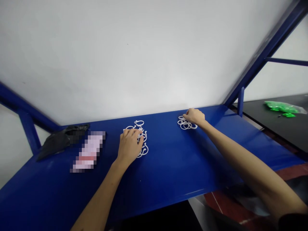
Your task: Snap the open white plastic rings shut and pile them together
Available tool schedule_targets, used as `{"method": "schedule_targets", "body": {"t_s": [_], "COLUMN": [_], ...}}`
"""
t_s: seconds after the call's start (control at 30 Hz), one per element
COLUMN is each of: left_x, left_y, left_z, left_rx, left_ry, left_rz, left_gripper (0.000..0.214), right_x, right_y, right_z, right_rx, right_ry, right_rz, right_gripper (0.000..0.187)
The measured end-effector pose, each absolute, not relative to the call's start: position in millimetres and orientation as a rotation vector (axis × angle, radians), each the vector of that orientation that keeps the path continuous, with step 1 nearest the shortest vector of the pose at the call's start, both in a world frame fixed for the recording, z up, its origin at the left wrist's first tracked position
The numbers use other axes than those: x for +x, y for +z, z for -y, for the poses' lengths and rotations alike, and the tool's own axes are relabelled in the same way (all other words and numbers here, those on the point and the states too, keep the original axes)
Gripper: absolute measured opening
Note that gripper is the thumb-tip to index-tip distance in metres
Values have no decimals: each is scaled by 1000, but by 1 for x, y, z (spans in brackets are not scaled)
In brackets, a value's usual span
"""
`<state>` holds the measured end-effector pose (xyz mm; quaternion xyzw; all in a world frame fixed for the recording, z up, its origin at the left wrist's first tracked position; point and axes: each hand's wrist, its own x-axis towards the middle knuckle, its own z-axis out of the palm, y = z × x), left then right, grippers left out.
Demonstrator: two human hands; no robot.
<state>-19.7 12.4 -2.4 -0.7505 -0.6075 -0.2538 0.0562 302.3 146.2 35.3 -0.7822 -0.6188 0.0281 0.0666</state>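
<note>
Left hand (131,142) is laid palm down over the left group of white rings (145,149), with the fingers slightly bent and the thumb standing a little apart; whether some ring is caught beneath these fingers, I cannot tell. This group lies left of the middle of the blue table (166,166), and its rings show beyond the fingertips and along the thumb side of the hand. Right hand (195,116) is at the right group of white rings (187,125), which lies near the far edge of the blue table, to the right of its middle. Its fingers are bent and brought together at the far part of this group; if a ring is pinched between them, it is not possible to see. Other rings of the group lie overlapping just on the near side of the hand. On the left part of the blue table is a pixelated pink item (90,149), and near its far left corner, a black bag (56,142). Right of the blue table, green pieces (279,106) lie upon a black table (288,128).
</note>
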Motion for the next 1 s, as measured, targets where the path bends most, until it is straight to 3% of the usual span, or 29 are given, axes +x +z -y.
{"method": "schedule_targets", "body": {"t_s": [0.2, 0.37, 0.53, 0.73, 1.0], "left_x": [-21, -26, -29, -33, -27], "left_y": [-4, -4, -3, -8, -2], "left_z": [-14, -16, -19, -23, -17], "left_rx": [-2269, -2221, -2166, -2201, -2162], "left_ry": [-770, -833, -865, -810, -1018], "left_rz": [1852, 1868, 1917, 1933, 1746], "left_gripper": [22, 24, 31, 29, 27], "right_x": [302, 261, 195, 160, 196], "right_y": [33, 16, -3, 3, 15], "right_z": [-138, -109, -67, -50, -29], "right_rx": [-2209, -1501, -975, -971, -890], "right_ry": [7, 83, 254, 137, 333], "right_rz": [1892, 2229, 2606, 2724, 2523], "right_gripper": [35, 26, 35, 24, 24]}}
